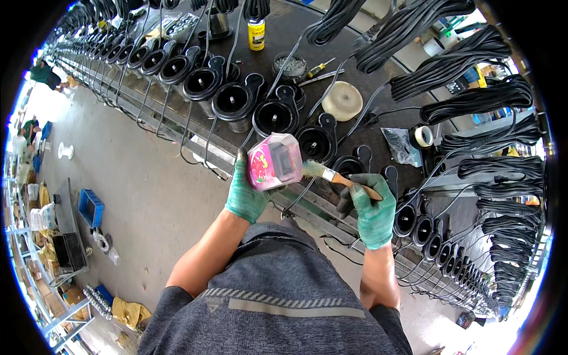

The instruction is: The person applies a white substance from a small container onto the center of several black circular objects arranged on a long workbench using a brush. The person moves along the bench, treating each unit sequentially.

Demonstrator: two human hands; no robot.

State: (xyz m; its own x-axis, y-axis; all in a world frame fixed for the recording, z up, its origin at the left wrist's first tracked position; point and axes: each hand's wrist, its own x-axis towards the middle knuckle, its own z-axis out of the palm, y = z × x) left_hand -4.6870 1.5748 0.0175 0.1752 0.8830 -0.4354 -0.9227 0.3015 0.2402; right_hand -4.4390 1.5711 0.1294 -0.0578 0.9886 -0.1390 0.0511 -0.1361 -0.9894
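My left hand (249, 192), in a green glove, is closed round a clear plastic tub (276, 161) with a pink picture label. The tub is tilted, its mouth toward the upper right, and something dark shows inside. In my right hand (374, 208), also gloved in green with dark fingertips, I grip the wooden handle of a paintbrush (335, 176). The pale bristles point left and lie close beside the tub; whether they touch it I cannot tell. Just beyond stand round black motor housings (276, 117) with open tops, a metal pin at each centre.
The housings run in a long row along the workbench (260, 71), cables trailing over its edge. Bundled black cables (408, 32) hang above. On the bench are a yellow bottle (256, 35), a bowl of small parts (289, 65), a screwdriver (320, 67), a cream disc (342, 100) and a tape roll (423, 136).
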